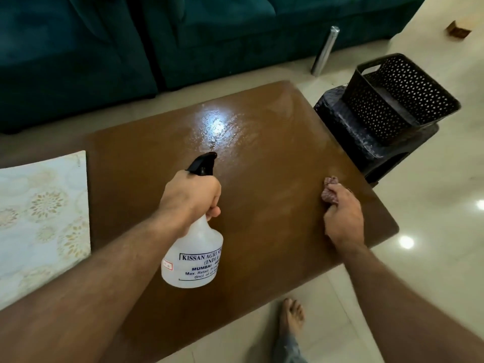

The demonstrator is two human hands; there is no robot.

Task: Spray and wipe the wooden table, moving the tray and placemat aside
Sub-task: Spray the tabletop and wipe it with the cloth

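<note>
A: We've got the left hand (192, 193) with its grip wrapped round the neck of the spray bottle (192, 254), nozzle aimed at the far half of the wooden surface (275, 158), and the right hand (343, 217) bunched tight on the cloth (330, 192) near the right edge

B: And the placemat (43, 221) lies on the left end, so that patch of wood under it isn't reachable yet. We can't spot the tray anywhere, unless it's the black basket (398, 100) on the stool (366, 142) just beside the right end

A: Our worry is the wet sheen already pooling in the middle. If we squeeze again at this spot, liquid could run toward the far edge and drip onto the floor (432, 205)

B: Mist drifting left could also dampen the placemat, since it sits close to the bottle

A: And bare feet on glossy tile with drips about, we could slip

B: So we'd judge wiping should come before more spraying
</note>
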